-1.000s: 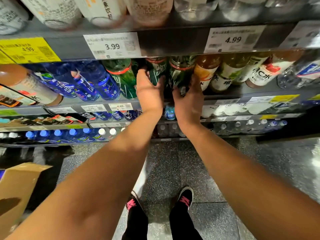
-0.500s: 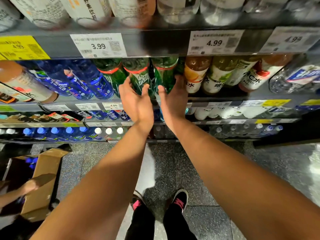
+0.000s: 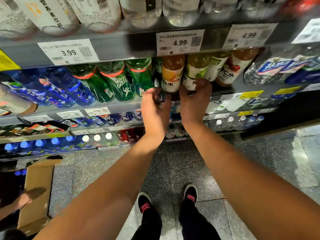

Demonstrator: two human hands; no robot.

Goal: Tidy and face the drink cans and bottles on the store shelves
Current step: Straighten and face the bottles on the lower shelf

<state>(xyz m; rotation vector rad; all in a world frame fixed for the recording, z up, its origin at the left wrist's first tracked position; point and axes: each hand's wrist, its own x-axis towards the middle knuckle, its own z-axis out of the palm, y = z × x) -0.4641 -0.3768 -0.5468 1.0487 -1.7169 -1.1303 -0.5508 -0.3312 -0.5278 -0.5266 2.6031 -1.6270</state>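
Right hand [image 3: 194, 103] curled round base of yellow-green bottle [image 3: 195, 73], fingertips on its label. Left hand [image 3: 155, 108] just below orange bottle [image 3: 172, 73], fingers bent, blurred; whether it grips, cannot tell. Both bottles on middle shelf [image 3: 112, 108], side by side. Green bottles [image 3: 117, 82] to left, then blue bottles [image 3: 69, 87]. Price tags [image 3: 180, 42] on rail above read 3.99 and 4.99. Orange bottle label shows "水". Cardboard box [image 3: 37, 193] on floor [image 3: 259, 161], lower left.

left hand [image 3: 154, 110] motion-blurred, grip unclear, top-shelf bottles [image 3: 97, 13] cut off
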